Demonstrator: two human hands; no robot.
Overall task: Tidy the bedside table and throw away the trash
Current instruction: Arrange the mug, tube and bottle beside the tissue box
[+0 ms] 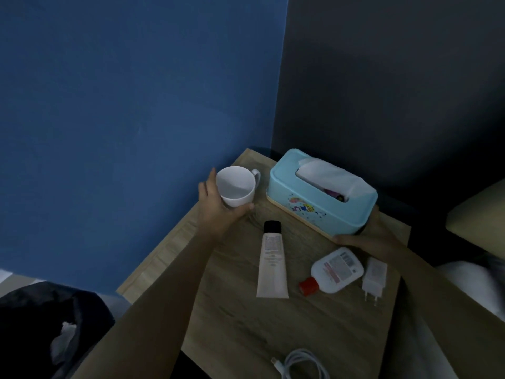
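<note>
Bedside tabletop (314,332) in wall corner, left hand (216,206) fingers wrapped round white cup (237,186) at its far-left edge, right hand (366,239) fingers gripping blue tissue box (319,198) near end, tube (272,265), bottle (334,270), charger (373,277), cable (303,365) lying nearer.

Place: home bedroom corner.
Evidence: small wood-grain bedside table (235,318), light blue plastic tissue box (322,203), white pillow (475,285), blue painted wall (136,105).

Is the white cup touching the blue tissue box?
Apart. The head view shows a strip of bare table between the white cup, handle included, and the blue tissue box.
</note>
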